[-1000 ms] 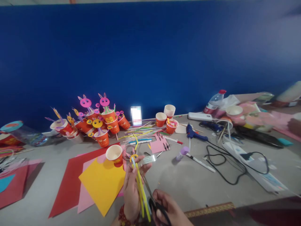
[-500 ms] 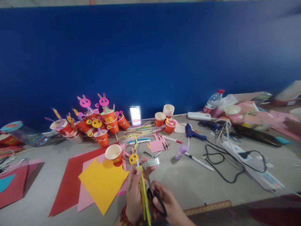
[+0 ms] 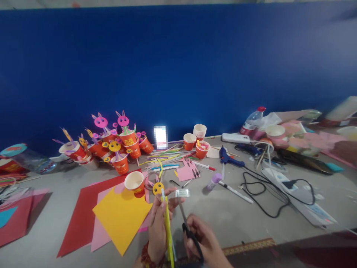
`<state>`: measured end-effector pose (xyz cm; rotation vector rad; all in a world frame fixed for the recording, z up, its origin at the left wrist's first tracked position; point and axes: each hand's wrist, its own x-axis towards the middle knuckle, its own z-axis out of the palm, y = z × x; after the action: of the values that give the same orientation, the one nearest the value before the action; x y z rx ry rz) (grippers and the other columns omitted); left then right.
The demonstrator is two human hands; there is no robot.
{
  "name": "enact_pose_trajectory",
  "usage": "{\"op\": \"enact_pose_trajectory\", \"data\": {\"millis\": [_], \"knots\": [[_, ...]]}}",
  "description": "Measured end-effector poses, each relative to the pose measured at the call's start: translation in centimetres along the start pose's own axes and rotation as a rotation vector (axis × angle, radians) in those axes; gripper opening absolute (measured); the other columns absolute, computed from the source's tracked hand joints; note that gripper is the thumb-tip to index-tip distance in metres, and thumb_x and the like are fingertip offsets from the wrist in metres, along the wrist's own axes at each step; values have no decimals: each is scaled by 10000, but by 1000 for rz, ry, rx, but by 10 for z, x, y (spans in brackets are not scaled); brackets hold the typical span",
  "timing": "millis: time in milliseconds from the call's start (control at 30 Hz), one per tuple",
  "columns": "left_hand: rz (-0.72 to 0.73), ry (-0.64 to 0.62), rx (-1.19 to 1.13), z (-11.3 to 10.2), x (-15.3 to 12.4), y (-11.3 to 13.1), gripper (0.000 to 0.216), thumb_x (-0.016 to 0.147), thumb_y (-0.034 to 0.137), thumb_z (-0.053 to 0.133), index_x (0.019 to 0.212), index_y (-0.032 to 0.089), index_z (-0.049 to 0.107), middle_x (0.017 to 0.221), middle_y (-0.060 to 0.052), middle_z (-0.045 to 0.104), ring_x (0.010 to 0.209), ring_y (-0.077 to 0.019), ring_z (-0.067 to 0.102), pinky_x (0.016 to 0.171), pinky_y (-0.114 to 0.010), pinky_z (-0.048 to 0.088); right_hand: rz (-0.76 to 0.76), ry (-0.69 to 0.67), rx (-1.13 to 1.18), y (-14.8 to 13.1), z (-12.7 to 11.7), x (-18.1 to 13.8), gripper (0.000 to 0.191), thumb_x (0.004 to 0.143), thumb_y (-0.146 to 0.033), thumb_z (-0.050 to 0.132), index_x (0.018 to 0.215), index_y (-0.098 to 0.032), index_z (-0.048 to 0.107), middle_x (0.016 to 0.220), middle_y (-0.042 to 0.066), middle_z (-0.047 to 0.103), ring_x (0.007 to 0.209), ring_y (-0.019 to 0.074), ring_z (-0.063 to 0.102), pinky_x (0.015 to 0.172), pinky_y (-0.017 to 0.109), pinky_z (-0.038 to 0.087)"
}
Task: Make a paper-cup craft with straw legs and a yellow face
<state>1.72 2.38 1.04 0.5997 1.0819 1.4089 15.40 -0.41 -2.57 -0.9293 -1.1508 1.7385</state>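
My left hand (image 3: 157,223) is closed around long yellow strips (image 3: 168,230), which look like pipe cleaners, with a pale blue one alongside; their lower ends hang toward me. To the right, my right hand (image 3: 199,234) grips black-handled scissors (image 3: 189,232), blades pointing up and away from me, apart from the strips. Just beyond my left fingertips is a yellow paper rabbit face (image 3: 158,188) with pink ears. A small clear piece with a printed label (image 3: 182,193) lies by the fingers and the scissor tip; whether they touch it I cannot tell.
Yellow paper (image 3: 119,216) lies over pink and red sheets at left, near a paper cup (image 3: 134,181). Decorated red cups (image 3: 119,163) stand behind. Pipe cleaners and pens lie mid-table. Right are a glue stick (image 3: 214,180), a blue glue gun (image 3: 230,158), cables and a power strip (image 3: 299,203).
The scissors have moved right, away from the yellow strips, with my right hand. The strips now sit closer together in my left hand.
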Motion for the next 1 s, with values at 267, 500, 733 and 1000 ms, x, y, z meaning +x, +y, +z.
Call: {"op": "enact_pose_trajectory", "data": {"millis": [267,500,733,1000], "knots": [[165,-200,-49,-7,5,11,116,889,376,638,882,264,668,1213,-46,693,904,-276,711,906,-452,503,-15,485,-1086,-4,-82,-33,210,827,-434,638,833,-245,546,659,-8,631,581,202,608,559,266,390],[171,-248,51,1,-1,24,169,861,419,650,749,293,645,1120,-57,729,778,-303,700,884,-514,492,109,377,-1449,-30,-105,-29,30,786,-200,555,804,-224,549,884,33,648,653,193,662,540,251,370],[232,-358,140,-6,-3,17,166,919,357,586,779,268,595,1132,-88,711,799,-266,676,859,-450,499,-199,214,-1069,-80,-65,-10,169,944,-295,483,1010,-210,613,939,66,668,729,185,624,638,272,467],[431,-540,314,-19,0,7,123,989,246,456,885,239,523,1289,-106,618,1142,-292,596,940,-473,503,-187,183,-523,-74,-11,20,138,882,-318,613,967,-212,588,778,29,693,610,167,590,566,265,442]]}}
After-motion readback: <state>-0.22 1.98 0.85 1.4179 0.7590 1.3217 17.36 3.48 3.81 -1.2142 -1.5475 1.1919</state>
